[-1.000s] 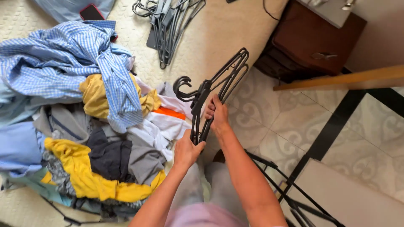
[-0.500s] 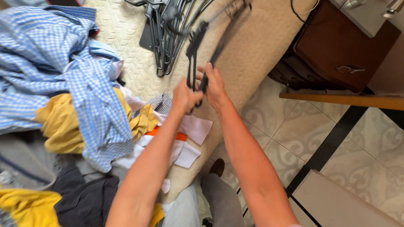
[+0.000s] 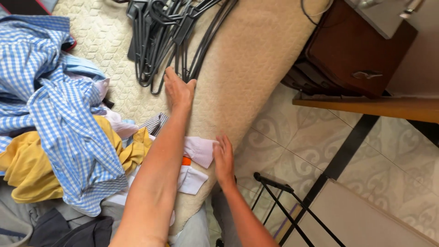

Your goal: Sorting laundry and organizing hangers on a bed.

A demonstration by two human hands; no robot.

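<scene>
The left hand (image 3: 178, 89) is resting flat, fingers spread and gripping nothing, against the lower ends of the pile of black hangers (image 3: 169, 36) lying on the quilted cream bed (image 3: 238, 68), apparently steadying the pile near the bed's edge. The right hand (image 3: 224, 158) is lying open and empty on the bed's side, touching a white garment (image 3: 199, 151) beside the blue checked shirt (image 3: 68, 132).

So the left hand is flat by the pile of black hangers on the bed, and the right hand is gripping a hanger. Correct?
Not quite. The head view shows the right hand holding no hanger; it lies open against the bed's edge. The left hand is indeed by the black hangers.
</scene>
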